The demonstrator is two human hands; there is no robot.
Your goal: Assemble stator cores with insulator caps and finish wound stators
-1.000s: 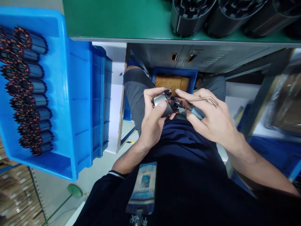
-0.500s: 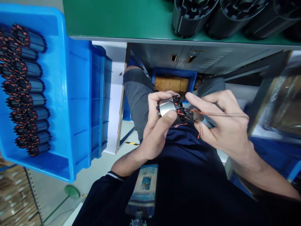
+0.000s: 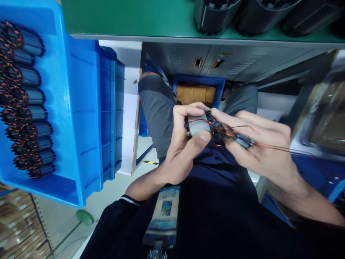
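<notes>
Left hand [image 3: 181, 151] clenched around small grey metal motor stator wound with copper wire [image 3: 201, 126], held above lap. Right hand [image 3: 258, 147] pinches stator's far end; thin copper wire strands [image 3: 280, 147] trail rightward. Blue plastic bin [image 3: 81, 118] sits well left.

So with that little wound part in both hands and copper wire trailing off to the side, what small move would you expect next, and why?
Probably the right hand draws the loose copper wire snug toward the wound core. The left hand already grips the core with its thumb on the metal side, while thin strands trail slack to the right from the right hand's fingers.
</notes>
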